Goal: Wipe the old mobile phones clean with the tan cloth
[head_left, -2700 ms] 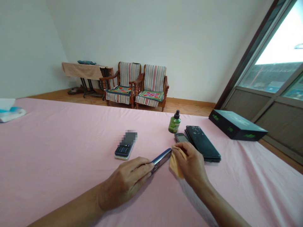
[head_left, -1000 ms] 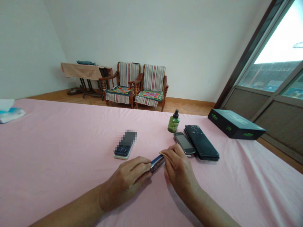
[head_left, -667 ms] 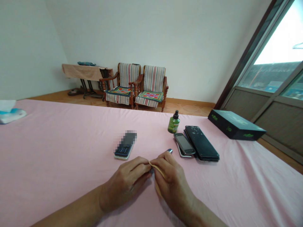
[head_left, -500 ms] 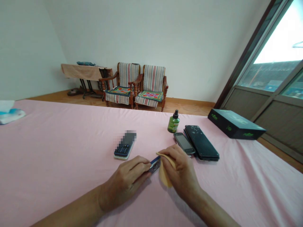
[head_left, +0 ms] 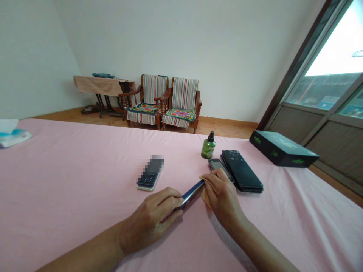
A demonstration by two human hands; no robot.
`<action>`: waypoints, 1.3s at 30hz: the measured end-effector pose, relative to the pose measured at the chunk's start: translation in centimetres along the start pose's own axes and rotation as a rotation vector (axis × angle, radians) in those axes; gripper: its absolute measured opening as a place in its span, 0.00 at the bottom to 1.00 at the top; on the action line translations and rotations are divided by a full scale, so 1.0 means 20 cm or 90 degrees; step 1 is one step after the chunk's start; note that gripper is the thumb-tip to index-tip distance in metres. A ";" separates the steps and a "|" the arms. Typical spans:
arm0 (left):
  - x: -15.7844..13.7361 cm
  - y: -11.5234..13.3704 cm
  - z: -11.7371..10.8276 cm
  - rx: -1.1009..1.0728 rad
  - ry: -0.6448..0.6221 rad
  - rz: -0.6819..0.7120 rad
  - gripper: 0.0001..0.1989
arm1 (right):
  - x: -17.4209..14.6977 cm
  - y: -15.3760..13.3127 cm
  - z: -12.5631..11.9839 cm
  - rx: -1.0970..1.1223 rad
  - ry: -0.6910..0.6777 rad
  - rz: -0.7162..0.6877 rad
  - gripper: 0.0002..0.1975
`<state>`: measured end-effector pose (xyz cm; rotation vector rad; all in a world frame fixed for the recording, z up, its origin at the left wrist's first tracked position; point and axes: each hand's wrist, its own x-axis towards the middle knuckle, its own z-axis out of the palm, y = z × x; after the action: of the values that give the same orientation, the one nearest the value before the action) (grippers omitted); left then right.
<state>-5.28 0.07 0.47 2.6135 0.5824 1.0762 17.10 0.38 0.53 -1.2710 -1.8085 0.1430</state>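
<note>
Low in the middle of the head view, my left hand [head_left: 154, 219] grips one end of a blue-edged mobile phone [head_left: 193, 193], tilted on its side above the pink cloth. My right hand [head_left: 222, 194] is closed on a tan wiping cloth [head_left: 205, 197], which it presses against the phone's far end. Part of the cloth is hidden by my fingers. Beyond my left hand lies a keypad phone [head_left: 149, 175] on a pale one, its upper part blurred out. A small grey phone [head_left: 217, 164] sits just past my right hand, partly covered by it.
A stack of dark smartphones [head_left: 242, 172] lies on the right, with a green spray bottle [head_left: 208, 146] behind it. Farther right is a black box [head_left: 283, 149]. A tissue pack [head_left: 14, 138] rests at the far left of the pink tablecloth [head_left: 70, 170]. Two wooden chairs [head_left: 181, 100] stand by the wall.
My right hand has slid the cloth up and right along the phone, so more of the phone's edge shows. My left hand has hardly moved and keeps its grip.
</note>
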 end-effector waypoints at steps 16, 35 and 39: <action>0.00 -0.01 0.00 -0.032 0.015 -0.023 0.08 | -0.06 -0.16 0.06 0.076 -0.040 -0.067 0.13; -0.01 0.01 0.02 -0.037 0.036 -0.106 0.11 | -0.11 -0.26 0.07 0.142 -0.096 -0.051 0.12; -0.02 0.01 0.02 -0.029 0.061 -0.117 0.16 | -0.14 -0.30 0.07 0.188 -0.099 -0.059 0.13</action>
<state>-5.21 -0.29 0.03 2.4244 0.7920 1.1459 12.16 -4.06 1.23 -0.9878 -1.8927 0.4508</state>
